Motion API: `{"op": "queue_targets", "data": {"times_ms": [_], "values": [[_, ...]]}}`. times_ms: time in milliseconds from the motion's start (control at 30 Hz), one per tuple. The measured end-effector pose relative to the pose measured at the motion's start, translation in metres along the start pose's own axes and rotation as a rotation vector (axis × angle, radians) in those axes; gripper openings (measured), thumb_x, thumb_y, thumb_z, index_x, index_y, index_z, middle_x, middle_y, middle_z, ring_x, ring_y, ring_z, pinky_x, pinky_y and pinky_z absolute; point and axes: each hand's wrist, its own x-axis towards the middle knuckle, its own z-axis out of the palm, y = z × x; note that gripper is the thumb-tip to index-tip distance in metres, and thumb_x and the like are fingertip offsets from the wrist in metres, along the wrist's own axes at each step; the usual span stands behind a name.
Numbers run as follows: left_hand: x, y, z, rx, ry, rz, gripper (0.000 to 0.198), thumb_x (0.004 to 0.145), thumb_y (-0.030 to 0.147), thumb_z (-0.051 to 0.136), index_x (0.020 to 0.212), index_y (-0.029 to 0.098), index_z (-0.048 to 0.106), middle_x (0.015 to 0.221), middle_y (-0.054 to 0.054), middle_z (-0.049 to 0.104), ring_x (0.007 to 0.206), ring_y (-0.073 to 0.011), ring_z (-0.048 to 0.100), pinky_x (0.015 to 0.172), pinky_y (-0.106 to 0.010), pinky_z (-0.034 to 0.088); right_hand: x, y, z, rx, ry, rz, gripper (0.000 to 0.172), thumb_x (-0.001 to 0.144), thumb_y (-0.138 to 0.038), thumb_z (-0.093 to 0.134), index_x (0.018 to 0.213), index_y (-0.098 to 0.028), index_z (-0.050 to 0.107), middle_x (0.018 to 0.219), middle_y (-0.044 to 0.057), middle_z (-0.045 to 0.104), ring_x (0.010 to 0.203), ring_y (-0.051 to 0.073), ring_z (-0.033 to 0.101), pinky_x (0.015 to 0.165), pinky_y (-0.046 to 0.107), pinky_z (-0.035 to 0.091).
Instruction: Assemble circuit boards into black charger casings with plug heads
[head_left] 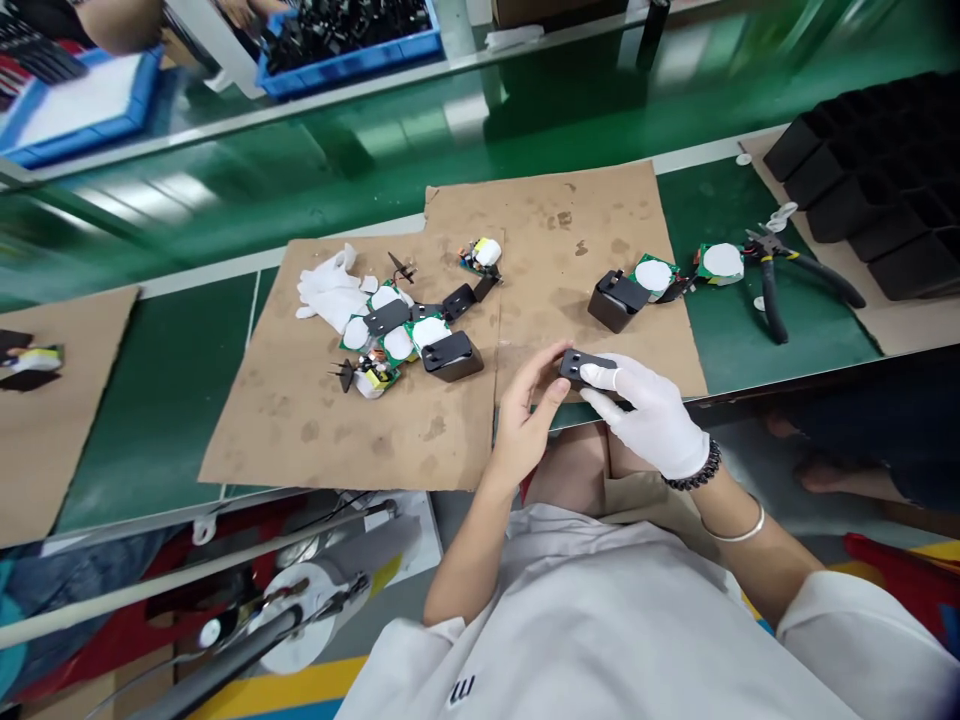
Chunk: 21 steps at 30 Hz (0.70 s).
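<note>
Both my hands meet at the near edge of the cardboard sheet [352, 420] around a small black plastic housing [581, 367]. My bare left hand [529, 415] pinches its left side with thumb and fingers. My right hand [649, 412], in a white glove, grips it from the right with fingers laid across its top. To the left lies a cluster of green circuit boards with white pads [394, 335], a black charger housing [452, 356] and loose black covers. Another black housing [616, 300] stands just beyond my hands.
A spare white glove [330, 290] lies at the back left of the cardboard. Black-handled pliers [780, 275] and two more boards [720, 262] rest at right, near black trays [877, 180]. Blue bins [352, 60] stand beyond the green conveyor, where another person's arm shows.
</note>
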Motion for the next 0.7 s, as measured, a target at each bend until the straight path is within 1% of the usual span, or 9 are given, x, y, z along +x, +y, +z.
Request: {"op": "queue_targets", "data": {"times_ms": [100, 233, 300, 367, 433, 533, 633, 700], "values": [[0.007, -0.004, 0.007, 0.016, -0.007, 0.012, 0.034, 0.1, 0.042, 0.057, 0.126, 0.024, 0.069, 0.134, -0.008, 0.071, 0.129, -0.0228, 0.064, 0.116, -0.037, 0.048, -0.001, 0.002, 0.002, 0.09, 0.05, -0.018, 0.026, 0.093, -0.018, 0.066, 0.118, -0.022, 0.07, 0.118, 0.007, 0.077, 0.109, 0.02, 0.075, 0.094, 0.032, 0.064], [0.011, -0.006, 0.009, 0.021, 0.0, 0.03, 0.032, 0.1, 0.041, 0.057, 0.124, 0.025, 0.071, 0.129, -0.007, 0.074, 0.125, -0.0223, 0.067, 0.113, -0.038, 0.05, -0.006, 0.001, 0.004, 0.174, 0.113, 0.061, 0.036, 0.09, -0.02, 0.071, 0.126, -0.024, 0.068, 0.121, 0.007, 0.076, 0.111, 0.021, 0.074, 0.098, 0.034, 0.063], [0.011, -0.005, 0.007, 0.044, -0.001, 0.021, 0.033, 0.1, 0.042, 0.056, 0.123, 0.025, 0.072, 0.128, -0.007, 0.074, 0.124, -0.0225, 0.067, 0.113, -0.038, 0.05, -0.007, 0.001, 0.005, 0.194, 0.111, 0.073, 0.036, 0.091, -0.02, 0.071, 0.126, -0.025, 0.068, 0.124, 0.006, 0.075, 0.113, 0.021, 0.073, 0.099, 0.034, 0.062], [0.011, -0.003, 0.006, 0.05, -0.006, 0.01, 0.031, 0.101, 0.041, 0.055, 0.121, 0.025, 0.073, 0.127, -0.006, 0.074, 0.124, -0.0223, 0.067, 0.112, -0.037, 0.05, -0.007, 0.002, 0.005, 0.18, 0.098, 0.052, 0.033, 0.091, -0.02, 0.07, 0.124, -0.025, 0.07, 0.126, 0.007, 0.074, 0.114, 0.02, 0.073, 0.099, 0.032, 0.062], [0.011, -0.001, 0.005, 0.033, -0.011, 0.0, 0.03, 0.101, 0.038, 0.054, 0.119, 0.026, 0.074, 0.125, -0.006, 0.075, 0.122, -0.0215, 0.067, 0.111, -0.036, 0.049, -0.005, 0.002, 0.004, 0.136, 0.083, 0.011, 0.029, 0.092, -0.018, 0.069, 0.121, -0.023, 0.071, 0.125, 0.008, 0.074, 0.112, 0.019, 0.073, 0.097, 0.029, 0.062], [0.012, 0.001, 0.006, 0.015, -0.001, -0.002, 0.028, 0.102, 0.035, 0.052, 0.115, 0.025, 0.076, 0.122, -0.005, 0.075, 0.12, -0.0204, 0.066, 0.109, -0.033, 0.049, 0.001, -0.001, 0.001, -0.005, 0.036, -0.05, 0.024, 0.093, -0.019, 0.067, 0.116, -0.021, 0.072, 0.118, 0.008, 0.076, 0.104, 0.02, 0.075, 0.088, 0.029, 0.064], [0.012, 0.002, 0.008, 0.003, 0.015, -0.001, 0.03, 0.104, 0.034, 0.049, 0.112, 0.024, 0.075, 0.119, -0.005, 0.075, 0.117, -0.0194, 0.066, 0.107, -0.031, 0.048, 0.004, -0.005, 0.0, -0.15, -0.024, -0.063, 0.02, 0.095, -0.025, 0.064, 0.113, -0.022, 0.072, 0.113, 0.009, 0.077, 0.098, 0.023, 0.076, 0.079, 0.032, 0.065], [0.011, 0.001, 0.01, -0.005, 0.015, -0.009, 0.032, 0.105, 0.035, 0.045, 0.114, 0.024, 0.074, 0.12, -0.005, 0.074, 0.115, -0.0188, 0.066, 0.104, -0.03, 0.049, 0.002, -0.008, 0.002, -0.153, -0.011, -0.045, 0.022, 0.095, -0.024, 0.064, 0.116, -0.023, 0.071, 0.113, 0.008, 0.077, 0.099, 0.022, 0.076, 0.08, 0.031, 0.065]]}}
